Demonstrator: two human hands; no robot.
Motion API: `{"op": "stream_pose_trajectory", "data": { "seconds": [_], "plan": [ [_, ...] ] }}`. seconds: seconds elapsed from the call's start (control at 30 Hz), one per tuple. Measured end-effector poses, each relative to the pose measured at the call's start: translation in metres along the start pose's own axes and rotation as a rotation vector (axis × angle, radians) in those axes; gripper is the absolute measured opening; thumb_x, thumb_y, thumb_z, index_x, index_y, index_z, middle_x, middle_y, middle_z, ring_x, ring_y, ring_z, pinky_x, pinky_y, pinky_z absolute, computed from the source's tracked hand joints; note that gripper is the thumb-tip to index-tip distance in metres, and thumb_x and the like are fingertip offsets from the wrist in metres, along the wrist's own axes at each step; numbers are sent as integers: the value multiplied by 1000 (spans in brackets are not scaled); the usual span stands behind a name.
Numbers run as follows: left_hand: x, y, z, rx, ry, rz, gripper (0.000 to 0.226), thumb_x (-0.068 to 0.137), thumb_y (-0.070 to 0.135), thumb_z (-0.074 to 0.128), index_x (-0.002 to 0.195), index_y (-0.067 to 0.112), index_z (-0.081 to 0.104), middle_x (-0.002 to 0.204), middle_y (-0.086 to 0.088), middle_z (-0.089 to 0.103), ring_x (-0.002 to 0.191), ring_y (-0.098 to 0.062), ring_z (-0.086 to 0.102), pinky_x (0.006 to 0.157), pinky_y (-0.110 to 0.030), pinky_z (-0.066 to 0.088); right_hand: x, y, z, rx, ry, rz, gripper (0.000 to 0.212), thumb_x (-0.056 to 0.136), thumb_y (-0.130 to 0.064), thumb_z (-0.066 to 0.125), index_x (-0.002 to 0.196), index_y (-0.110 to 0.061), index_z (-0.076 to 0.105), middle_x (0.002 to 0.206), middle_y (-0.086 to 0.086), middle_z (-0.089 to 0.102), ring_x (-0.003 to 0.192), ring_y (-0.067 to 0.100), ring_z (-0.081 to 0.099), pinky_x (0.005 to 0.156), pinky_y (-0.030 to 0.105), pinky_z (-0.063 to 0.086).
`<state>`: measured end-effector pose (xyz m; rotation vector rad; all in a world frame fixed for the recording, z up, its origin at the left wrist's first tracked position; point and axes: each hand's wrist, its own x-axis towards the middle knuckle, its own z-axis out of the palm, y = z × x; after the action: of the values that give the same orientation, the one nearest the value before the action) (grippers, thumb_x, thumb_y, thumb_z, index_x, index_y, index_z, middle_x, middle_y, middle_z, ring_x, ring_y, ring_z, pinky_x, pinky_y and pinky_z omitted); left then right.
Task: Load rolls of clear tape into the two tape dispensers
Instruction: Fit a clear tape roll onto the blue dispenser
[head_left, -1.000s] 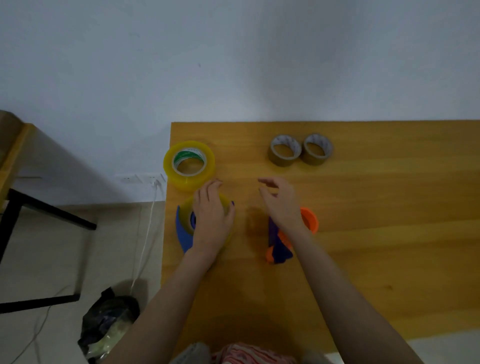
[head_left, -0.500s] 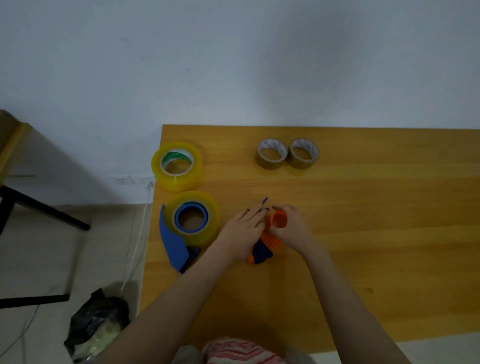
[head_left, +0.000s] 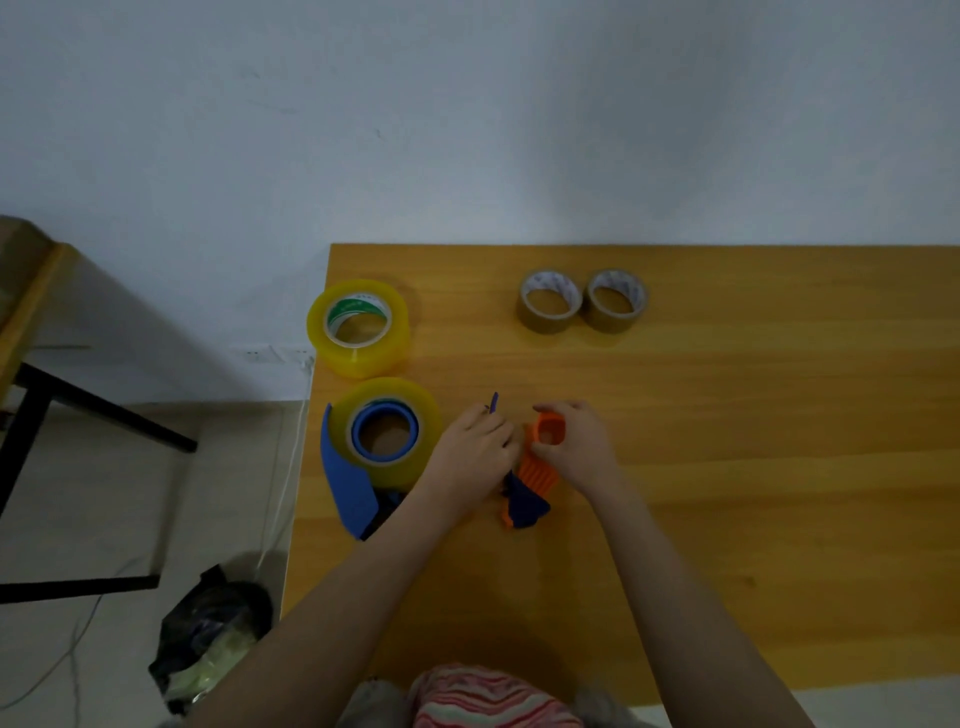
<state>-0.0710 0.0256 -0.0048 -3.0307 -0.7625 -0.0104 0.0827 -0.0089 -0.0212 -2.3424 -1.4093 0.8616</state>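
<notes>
A: How far along is it?
B: About half, I think. The blue dispenser (head_left: 348, 483) lies at the table's left edge with a clear roll (head_left: 387, 392) round its hub, so that one looks loaded. I cannot tell if its tape end is pulled through.
A: And the other roll?
B: The spare roll (head_left: 358, 358) lies flat just behind it, near the corner. No hand touches it.
A: Where should it go?
B: On the orange dispenser (head_left: 537, 470), the small one. It lies to the right of the blue one, with no tape on it.
A: Who holds it?
B: Both hands. The left hand (head_left: 475, 447) has its fingers curled on the left side, where a thin purple bit sticks up. The right hand (head_left: 576, 447) pinches the orange ring at the top with bent fingers.
A: What is left?
B: My guess is to fetch the spare roll and push it on.
A: And the room?
B: A big pale wall (head_left: 467, 130) and a grey floor (head_left: 104, 493) beside the yellow wood table (head_left: 753, 493). A dark frame (head_left: 78, 405) stands on the floor, and a black bag (head_left: 208, 639) lies by the table. Two brown rolls (head_left: 549, 319) sit touching at the back — not for this job.
</notes>
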Motion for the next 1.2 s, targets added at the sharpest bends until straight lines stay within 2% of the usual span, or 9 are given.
{"op": "stream_pose_trajectory", "data": {
  "seconds": [0.4, 0.53, 0.63, 0.73, 0.83, 0.9, 0.97, 1.1, 1.2],
  "plan": [
    [8, -7, 8, 111, 13, 75, 18, 58, 29, 83, 67, 22, 68, 72, 6, 65, 74, -12, 62, 65, -25, 45, 3, -1, 6, 9, 38, 20, 48, 80, -25, 70, 126, -25, 57, 133, 9, 46, 121, 26, 47, 98, 36, 45],
    [6, -10, 10, 31, 12, 75, 10, 72, 22, 73, 81, 19, 70, 91, 2, 69, 92, -15, 64, 79, -28, 47, 0, 4, 2, 40, 24, 15, 49, 79, -26, 69, 126, -25, 55, 131, 7, 44, 121, 27, 44, 96, 35, 45],
    [3, -9, 12, -309, -9, -22, 29, 89, 10, 47, 115, 13, 60, 141, -7, 46, 133, -21, 40, 107, -33, 27, -4, 7, -6, 55, 73, 10, 57, 76, -27, 72, 129, -25, 53, 129, 6, 47, 120, 26, 45, 97, 35, 44],
    [6, 1, -6, -856, 53, -416, 52, 94, 17, 46, 143, 12, 30, 158, -1, 9, 142, -15, 16, 110, -26, 21, -6, 0, -17, 40, 138, -16, 68, 74, -28, 75, 135, -21, 47, 132, 4, 48, 124, 24, 43, 100, 36, 42],
    [18, 9, -25, -1264, -45, -775, 82, 89, 43, 56, 149, 12, 11, 152, -3, 27, 137, -19, 31, 108, -31, 31, -7, -17, -28, 88, 244, -55, 68, 74, -26, 74, 136, -18, 47, 133, 3, 50, 125, 22, 43, 97, 30, 38],
    [25, 7, -33, -1450, -76, -874, 57, 88, 47, 55, 132, 13, 41, 113, 4, 57, 101, -17, 57, 91, -37, 46, -9, -26, -36, 115, 316, -69, 69, 74, -30, 73, 136, -17, 47, 132, 3, 51, 124, 23, 44, 96, 29, 38],
    [27, 3, -38, -1492, -30, -862, 28, 91, 46, 51, 99, 20, 57, 86, 3, 59, 75, -13, 57, 76, -36, 49, -12, -31, -44, 134, 339, -45, 74, 74, -40, 73, 138, -15, 44, 133, 2, 51, 125, 23, 42, 96, 32, 39],
    [20, -9, -38, -1393, 95, -804, 35, 92, 43, 50, 108, 13, 58, 85, 2, 60, 72, -12, 56, 61, -19, 41, -16, -33, -50, 112, 264, 16, 66, 71, -52, 71, 124, -16, 51, 120, -2, 56, 119, 22, 43, 86, 28, 38],
    [13, -10, -37, -1328, 137, -757, 33, 92, 42, 51, 111, 15, 55, 92, 2, 63, 78, -10, 59, 64, -19, 44, -16, -33, -49, 424, 263, 67, 55, 70, -47, 77, 107, -16, 48, 105, -3, 53, 107, 20, 51, 75, 26, 41]
  ]
}}
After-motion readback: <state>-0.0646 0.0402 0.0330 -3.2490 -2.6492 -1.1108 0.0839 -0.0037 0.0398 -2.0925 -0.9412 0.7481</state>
